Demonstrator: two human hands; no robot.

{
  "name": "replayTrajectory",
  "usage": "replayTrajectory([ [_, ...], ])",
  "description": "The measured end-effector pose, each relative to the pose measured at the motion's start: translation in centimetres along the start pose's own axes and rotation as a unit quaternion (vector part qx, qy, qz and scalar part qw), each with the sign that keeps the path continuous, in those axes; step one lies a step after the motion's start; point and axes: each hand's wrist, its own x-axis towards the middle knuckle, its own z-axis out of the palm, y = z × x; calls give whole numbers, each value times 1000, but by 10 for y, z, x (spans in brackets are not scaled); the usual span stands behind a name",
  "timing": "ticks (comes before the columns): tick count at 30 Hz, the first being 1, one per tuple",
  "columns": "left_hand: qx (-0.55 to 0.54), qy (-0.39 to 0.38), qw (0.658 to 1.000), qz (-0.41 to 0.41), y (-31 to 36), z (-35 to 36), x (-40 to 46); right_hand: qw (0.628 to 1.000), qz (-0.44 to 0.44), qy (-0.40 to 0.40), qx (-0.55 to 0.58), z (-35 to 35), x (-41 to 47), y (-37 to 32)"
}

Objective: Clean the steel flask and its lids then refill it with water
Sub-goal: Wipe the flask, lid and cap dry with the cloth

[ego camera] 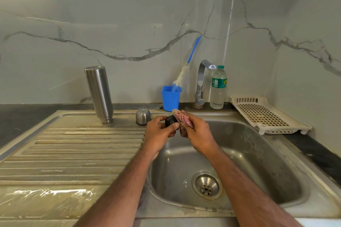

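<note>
While the left hand [160, 131] curls its fingers and thumb around a small black inner lid [171, 121], the right hand [196, 131] grips a red-and-white checked cloth [184, 119] and presses it against the lid's far side; both hands are clenched on what they hold, above the back left corner of the sink basin [254, 155]. Just behind the hands, on the sink's rear ledge, a domed steel cap [143, 116] sits mouth down. Farther left of the basin, at the head of the ribbed draining board [73, 149], the steel flask [99, 94] stands upside down on its open neck, tilted slightly. Behind the basin a blue cup [170, 98] holds a bottle brush [186, 68] with a blue handle leaning toward the wall. The chrome tap [201, 83] rises at the basin's back edge, with a clear plastic water bottle [218, 88] just to its right. To the right of the basin a white perforated tray [265, 114] rests on the dark counter. Water pools on the near end of the draining board.
</note>
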Motion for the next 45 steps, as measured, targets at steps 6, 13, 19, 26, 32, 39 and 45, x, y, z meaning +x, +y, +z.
replayTrajectory([
  [6,110,-72,988,84,1,1,0,997,26,37,-58,-5,5,1],
  [13,52,-11,999,1,1,2,-2,999,32,-11,-37,-9,-1,-2],
  [19,128,-95,985,69,3,2,-3,996,79,42,30,-12,2,1],
  [26,186,-94,972,106,4,6,-5,990,132,33,24,-15,5,11],
  [32,69,-75,995,-1,1,5,-3,995,92,17,38,-10,3,11],
  [39,93,-102,985,100,4,2,-1,972,140,18,186,-11,5,11],
  [45,135,-149,972,121,4,0,-2,976,176,40,121,-12,6,13],
])
